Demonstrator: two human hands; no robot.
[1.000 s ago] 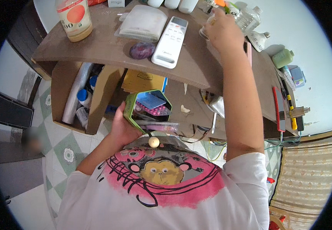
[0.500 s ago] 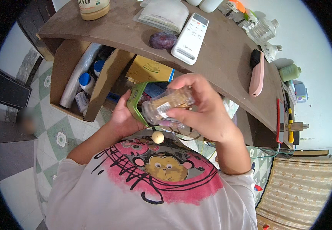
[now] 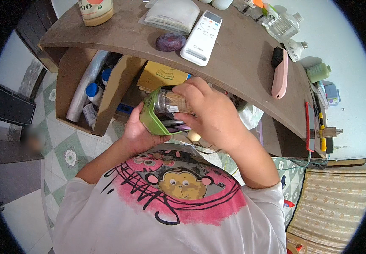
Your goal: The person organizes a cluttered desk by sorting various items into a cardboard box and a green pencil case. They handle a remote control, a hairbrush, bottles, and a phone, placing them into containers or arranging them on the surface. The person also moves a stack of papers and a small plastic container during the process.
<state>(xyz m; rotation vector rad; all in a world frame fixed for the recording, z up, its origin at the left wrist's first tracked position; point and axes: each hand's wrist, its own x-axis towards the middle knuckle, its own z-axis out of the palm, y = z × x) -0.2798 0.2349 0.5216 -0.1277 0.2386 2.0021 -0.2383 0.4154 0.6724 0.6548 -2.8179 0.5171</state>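
Note:
My left hand [image 3: 135, 132] is wrapped round a green plastic container [image 3: 150, 115], tilted so that its open mouth faces right. Inside it lie dark and purple slender items [image 3: 178, 126], too jumbled to name. Closed on a clear jar of toothpicks [image 3: 174, 100], my right hand [image 3: 216, 113] has it lying on its side at the container's mouth, one end within the rim. My right fingers hide the jar's other end. A pale round wooden ball [image 3: 193, 136] shows just below the container, beside my right wrist.
Above my hands is a brown desk [image 3: 233, 55] with a white remote control [image 3: 202, 38], a dark plum [image 3: 170, 42] and a pink brush [image 3: 279, 74]. Below the desktop, a cardboard box [image 3: 115, 91] holds white bottles with blue caps [image 3: 93, 91]. A yellow box [image 3: 159, 75] lies beside it.
My right hand has brought the toothpick jar left, from in front of the green container to inside its rim. The container has turned, showing more of its outer side.

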